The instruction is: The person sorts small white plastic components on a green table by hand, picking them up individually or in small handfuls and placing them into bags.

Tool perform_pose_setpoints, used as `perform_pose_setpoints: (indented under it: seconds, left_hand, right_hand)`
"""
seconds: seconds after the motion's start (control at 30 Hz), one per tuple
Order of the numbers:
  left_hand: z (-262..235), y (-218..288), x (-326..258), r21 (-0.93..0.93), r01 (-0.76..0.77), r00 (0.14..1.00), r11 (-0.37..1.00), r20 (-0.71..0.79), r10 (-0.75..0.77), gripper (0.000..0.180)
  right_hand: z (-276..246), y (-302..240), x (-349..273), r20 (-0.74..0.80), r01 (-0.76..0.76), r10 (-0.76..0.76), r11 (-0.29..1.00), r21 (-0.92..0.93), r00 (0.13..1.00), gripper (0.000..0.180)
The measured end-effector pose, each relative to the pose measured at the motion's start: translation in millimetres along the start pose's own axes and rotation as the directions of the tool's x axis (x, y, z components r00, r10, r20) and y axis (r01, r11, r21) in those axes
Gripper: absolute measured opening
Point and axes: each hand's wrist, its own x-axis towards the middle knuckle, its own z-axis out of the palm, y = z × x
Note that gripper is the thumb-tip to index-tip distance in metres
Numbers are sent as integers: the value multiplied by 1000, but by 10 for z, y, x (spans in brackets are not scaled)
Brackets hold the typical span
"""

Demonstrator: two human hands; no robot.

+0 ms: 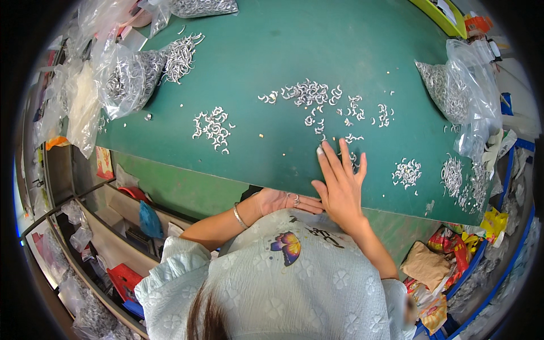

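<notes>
My right hand [342, 187] lies palm down near the front edge of the green table [255, 51], fingers spread. Its fingertips touch small silvery crescent-shaped metal pieces [352, 137]. Just below the table edge, my left hand [277, 201] is palm up with fingers stretched out; something small and silvery shows on the fingers, a ring or curved pieces, I cannot tell which. Beyond the right hand is a loose heap of crescent pieces [309, 92], with a scattered trail running toward me. Smaller clusters lie to the left [212, 129] and right [407, 173].
Clear plastic bags of metal pieces stand at the left [133, 79] and right [450, 90]; the left one spills a pile [181, 56]. More piles [451, 175] lie at the right edge. A yellow-green tray [439, 16] sits far right. Drawers [122, 212] and a blue-framed rack [513, 226] flank me.
</notes>
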Motion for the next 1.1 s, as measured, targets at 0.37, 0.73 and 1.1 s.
perform_pose_setpoints:
  seconds: [0.37,0.73,1.1]
  left_hand:
    - [-51,-25,-16,-165,-14,1000,986,18,17,68]
    - [-283,-71,-9,-121,101,988,987,-106,-114,56]
    - [-550,-109,-208,97,63,982,993,-186,-45,31]
  right_hand:
    - [33,-138,44,53,64,-57,989,-137,997,59]
    - [30,-37,39,-54,205,-200,974,92,978,52]
    - [-57,4,114,71,-1,13,986,-166,997,61]
